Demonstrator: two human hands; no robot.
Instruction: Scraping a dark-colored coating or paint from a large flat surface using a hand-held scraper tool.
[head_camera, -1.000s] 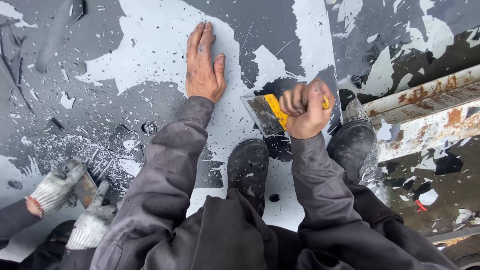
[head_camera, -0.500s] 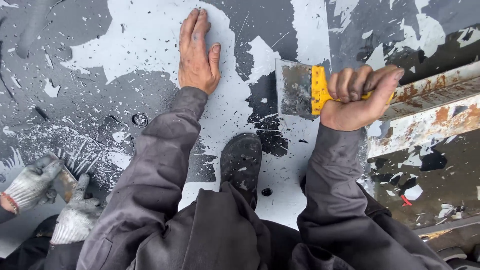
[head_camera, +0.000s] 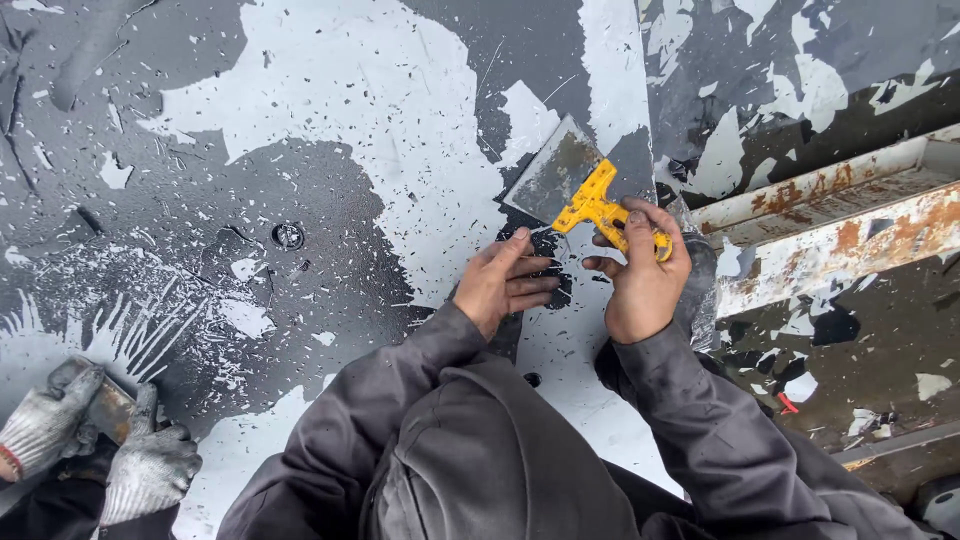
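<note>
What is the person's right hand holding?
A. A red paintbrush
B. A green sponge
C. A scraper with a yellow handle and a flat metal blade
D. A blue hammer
C: the right hand is wrapped around the yellow handle of the scraper with a flat metal blade, whose blade lies against the grey floor with peeling paint, while the bare left hand holds nothing and rests on the floor beside it.

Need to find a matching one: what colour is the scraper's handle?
Yellow; the scraper in the right hand shows best in the head view.
</note>
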